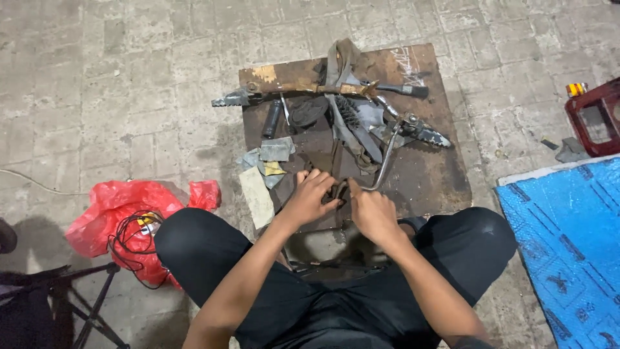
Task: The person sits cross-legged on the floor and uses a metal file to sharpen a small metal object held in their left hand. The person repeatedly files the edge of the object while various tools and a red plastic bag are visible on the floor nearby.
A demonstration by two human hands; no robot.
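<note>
Both hands meet at the near edge of the brown board (426,174), centre frame: left hand (309,197) and right hand (371,212) are curled tight around a small dark part (337,191), too hidden to identify. A bent metal rod (386,161) rises just beside them. Bare paving lies open upper left; a red plastic bag (116,207) sits lower left, a blue sheet (568,239) right

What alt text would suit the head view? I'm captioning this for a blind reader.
A person sitting on a paved floor works with both hands, left hand and right hand, close together on a small dark part at the near edge of a rusty metal board. The board holds a bent metal rod, rags and greasy parts; a red plastic bag lies to the left, a blue sheet to the right.
</note>
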